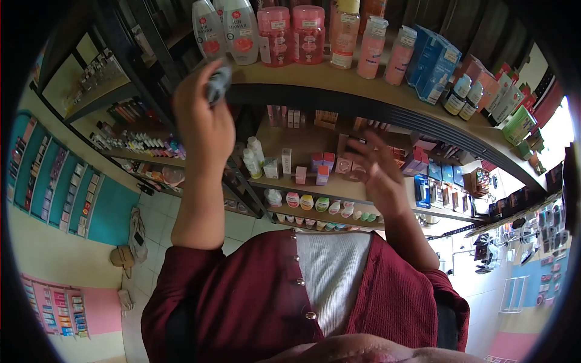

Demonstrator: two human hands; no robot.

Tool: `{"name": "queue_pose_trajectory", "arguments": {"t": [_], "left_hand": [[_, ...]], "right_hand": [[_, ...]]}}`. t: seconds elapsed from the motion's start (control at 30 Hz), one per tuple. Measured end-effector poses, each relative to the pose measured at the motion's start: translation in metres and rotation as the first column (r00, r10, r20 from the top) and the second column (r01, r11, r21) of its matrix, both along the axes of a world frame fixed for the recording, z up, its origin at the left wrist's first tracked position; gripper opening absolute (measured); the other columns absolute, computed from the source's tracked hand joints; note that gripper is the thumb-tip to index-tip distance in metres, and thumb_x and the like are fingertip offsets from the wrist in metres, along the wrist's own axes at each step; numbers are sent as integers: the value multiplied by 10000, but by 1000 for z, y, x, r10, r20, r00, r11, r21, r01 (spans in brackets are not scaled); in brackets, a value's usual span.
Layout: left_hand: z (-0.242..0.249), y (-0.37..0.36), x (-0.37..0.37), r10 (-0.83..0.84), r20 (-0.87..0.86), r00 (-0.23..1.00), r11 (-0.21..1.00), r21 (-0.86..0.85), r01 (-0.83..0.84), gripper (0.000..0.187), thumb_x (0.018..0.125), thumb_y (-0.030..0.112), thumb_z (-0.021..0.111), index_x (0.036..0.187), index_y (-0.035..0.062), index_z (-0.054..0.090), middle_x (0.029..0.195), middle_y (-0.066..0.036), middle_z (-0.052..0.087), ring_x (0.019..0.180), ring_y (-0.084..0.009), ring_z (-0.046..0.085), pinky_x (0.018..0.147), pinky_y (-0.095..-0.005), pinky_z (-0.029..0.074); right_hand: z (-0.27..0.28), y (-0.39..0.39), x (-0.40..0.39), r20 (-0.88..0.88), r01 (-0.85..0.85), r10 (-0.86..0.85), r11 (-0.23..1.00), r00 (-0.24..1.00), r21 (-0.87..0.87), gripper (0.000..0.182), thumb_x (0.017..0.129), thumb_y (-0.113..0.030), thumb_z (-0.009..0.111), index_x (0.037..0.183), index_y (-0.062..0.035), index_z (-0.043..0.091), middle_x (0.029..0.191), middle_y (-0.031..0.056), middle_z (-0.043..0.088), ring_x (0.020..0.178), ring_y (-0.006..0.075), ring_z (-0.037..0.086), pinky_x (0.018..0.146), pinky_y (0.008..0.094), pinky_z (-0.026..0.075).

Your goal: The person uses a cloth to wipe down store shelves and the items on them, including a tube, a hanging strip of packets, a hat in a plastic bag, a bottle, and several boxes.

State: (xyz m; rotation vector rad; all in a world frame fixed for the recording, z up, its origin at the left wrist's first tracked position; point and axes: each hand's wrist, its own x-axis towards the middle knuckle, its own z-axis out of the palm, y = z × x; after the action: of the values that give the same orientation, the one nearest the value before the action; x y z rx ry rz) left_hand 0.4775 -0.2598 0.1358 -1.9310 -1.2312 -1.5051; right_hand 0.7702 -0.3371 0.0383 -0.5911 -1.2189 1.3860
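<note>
My left hand [204, 118] is raised in front of the upper shelf, its fingers closed round a small grey and dark thing [218, 83] too blurred to name. Just beyond it stand white bottles [240, 36] marked "AIR MAWAR". Lower and further right, my right hand [381, 178] hangs before the middle shelf with its fingers spread and nothing visible in them. Motion blurs its fingertips. Behind that hand are small boxes and compacts, among them purple and orange boxes [322, 174].
Pink jars [275, 36], peach bottles [372, 48] and blue boxes [439, 69] line the upper shelf [260, 75] close to its front edge. A black upright post [151, 60] is near my left arm. Teal wall racks [54, 181] are at far left; hanging goods [520, 239] are at right.
</note>
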Motion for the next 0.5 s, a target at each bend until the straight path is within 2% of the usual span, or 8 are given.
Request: {"name": "queue_pose_trajectory", "arguments": {"t": [0.07,0.13,0.17,0.23,0.27,0.37,0.47,0.5], "left_hand": [[-2,-2,24,-30,-24,999,999,-39,30,407,802,-85,508,1164,81,592,1150,-129,597,1107,-324,543,940,-415,421],[2,-9,48,-189,-168,967,982,-10,190,474,742,-103,492,1170,77,588,1146,-143,593,1101,-345,536,941,-417,418],[1,-10,53,-186,-174,967,982,-11,186,474,742,-103,492,1170,77,588,1146,-143,593,1101,-345,536,941,-417,418],[-2,-11,61,-299,-309,903,948,11,317,509,695,-111,493,1155,77,600,1143,-149,594,1094,-358,532,950,-425,410],[-4,-11,58,-301,-310,902,948,7,319,509,695,-111,493,1155,77,600,1143,-149,594,1094,-358,532,950,-425,410],[-7,-3,29,-93,-168,981,994,32,100,469,703,-117,497,1118,65,619,1137,-138,595,1088,-348,531,944,-427,412],[-10,-2,20,-65,-47,997,997,40,67,478,697,-126,498,1120,62,616,1113,-137,602,1083,-344,531,957,-422,402],[-10,-6,29,-28,-78,997,999,29,30,521,675,-149,472,1126,69,616,1094,-140,607,1078,-346,530,981,-417,384]], "right_hand": [[4,0,11,-184,73,-62,996,981,50,745,936,-295,545,1470,-29,99,1435,247,323,1286,352,405,993,433,391],[7,-1,18,-221,97,-81,993,972,62,749,944,-307,527,1476,-36,75,1452,249,295,1311,365,372,1003,440,381],[8,-2,20,-253,130,-107,989,961,76,753,953,-319,510,1482,-42,51,1469,250,267,1335,378,339,1013,446,371],[11,-3,24,-265,123,-94,988,960,92,743,958,-300,500,1484,-40,44,1479,249,249,1344,386,322,1016,448,370],[11,-5,27,-267,115,-83,988,960,106,733,962,-281,490,1486,-38,37,1490,249,231,1354,393,305,1018,451,368],[13,-9,35,-309,28,13,991,951,129,722,964,-252,477,1488,-32,31,1508,241,191,1357,393,298,1018,459,369],[15,-11,40,-289,1,40,990,957,141,741,951,-237,494,1490,-29,31,1521,236,157,1360,389,291,1016,456,373],[16,-11,40,-286,-9,49,990,957,141,758,937,-236,515,1490,-28,40,1523,225,158,1359,382,298,1015,450,379]]}}
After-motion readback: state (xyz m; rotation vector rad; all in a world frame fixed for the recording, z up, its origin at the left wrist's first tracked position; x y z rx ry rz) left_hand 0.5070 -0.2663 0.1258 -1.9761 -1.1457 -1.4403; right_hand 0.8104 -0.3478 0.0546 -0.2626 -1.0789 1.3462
